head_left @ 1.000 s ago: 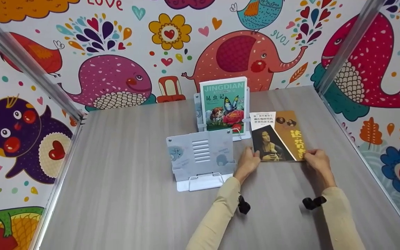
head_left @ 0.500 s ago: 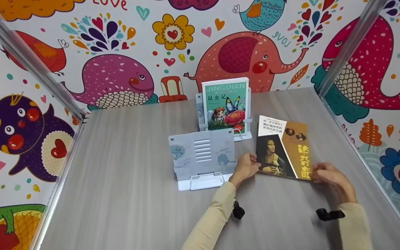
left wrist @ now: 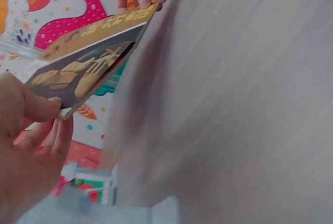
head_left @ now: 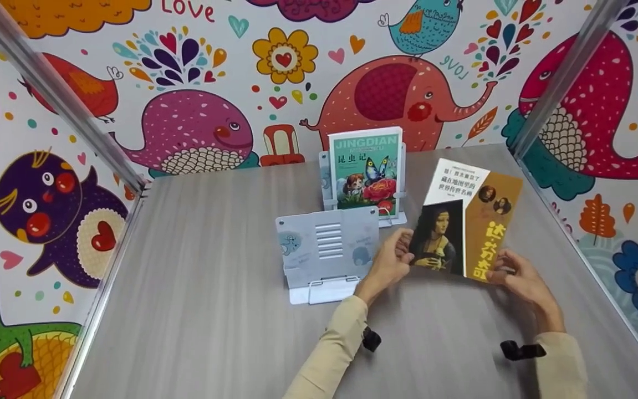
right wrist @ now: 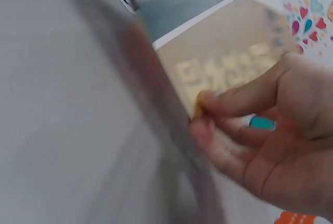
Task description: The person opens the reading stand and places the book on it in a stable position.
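Observation:
A book (head_left: 465, 221) with a painted portrait on black and a brown strip with yellow characters is held tilted up off the table. My left hand (head_left: 391, 260) pinches its lower left corner, thumb on the cover and fingers beneath, as the left wrist view shows on the book (left wrist: 88, 67). At the lower right corner my right hand (head_left: 524, 280) pinches it between thumb and fingers; the right wrist view shows that hand (right wrist: 260, 130) close up. Left of the book stands a pale grey-blue book stand (head_left: 330, 249) with a wire ledge, holding nothing.
Behind that stand, a second book stand (head_left: 325, 177) bears an upright green book (head_left: 366, 172) with a butterfly and a flower on its cover. The grey wood-grain table (head_left: 213, 249) is bounded by metal-framed walls (head_left: 208, 127) printed with cartoon animals.
The book has been lifted from the table, drawn toward me and then raised, its top tilting to the right. Both hands have moved with it; the stands and green book stay put.

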`<state>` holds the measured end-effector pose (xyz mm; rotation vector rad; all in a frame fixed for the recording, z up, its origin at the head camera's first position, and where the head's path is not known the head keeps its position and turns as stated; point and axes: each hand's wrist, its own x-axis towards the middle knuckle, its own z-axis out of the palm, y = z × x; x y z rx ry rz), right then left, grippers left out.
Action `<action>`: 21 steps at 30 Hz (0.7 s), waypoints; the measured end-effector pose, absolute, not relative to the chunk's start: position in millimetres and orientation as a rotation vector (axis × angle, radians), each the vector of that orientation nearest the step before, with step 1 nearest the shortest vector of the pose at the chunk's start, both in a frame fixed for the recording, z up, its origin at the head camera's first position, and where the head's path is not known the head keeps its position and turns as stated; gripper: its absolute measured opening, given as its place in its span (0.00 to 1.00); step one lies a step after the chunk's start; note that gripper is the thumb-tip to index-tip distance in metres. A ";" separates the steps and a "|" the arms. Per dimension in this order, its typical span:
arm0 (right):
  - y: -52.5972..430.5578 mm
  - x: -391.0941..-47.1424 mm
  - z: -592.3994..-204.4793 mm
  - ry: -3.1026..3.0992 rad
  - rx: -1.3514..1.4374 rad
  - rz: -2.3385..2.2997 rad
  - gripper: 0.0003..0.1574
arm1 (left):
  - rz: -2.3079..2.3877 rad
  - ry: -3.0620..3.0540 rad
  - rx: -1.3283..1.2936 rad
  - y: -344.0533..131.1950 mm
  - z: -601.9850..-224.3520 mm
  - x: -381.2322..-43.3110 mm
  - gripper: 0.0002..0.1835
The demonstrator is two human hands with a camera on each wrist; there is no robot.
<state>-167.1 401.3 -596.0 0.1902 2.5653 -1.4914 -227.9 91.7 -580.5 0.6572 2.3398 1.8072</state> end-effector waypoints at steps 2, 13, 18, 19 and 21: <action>387.6 -171.1 -592.2 2.642 0.127 -1.529 0.18 | 1.849 2.363 0.676 78.5 -571.1 -232.9 0.21; 303.8 -199.9 -570.3 2.865 -0.100 -1.752 0.15 | 1.954 2.830 0.644 5.9 -536.1 -232.2 0.09; 265.9 -211.9 -564.6 2.849 -0.137 -1.909 0.17 | 2.012 2.954 0.517 -23.3 -540.2 -227.7 0.12; 258.7 -213.7 -564.1 2.843 -0.142 -1.919 0.17 | 2.022 2.974 0.497 -29.2 -541.3 -227.3 0.12; 245.5 -217.0 -564.2 2.836 -0.172 -1.919 0.16 | 2.033 3.008 0.453 -41.4 -544.5 -226.4 0.12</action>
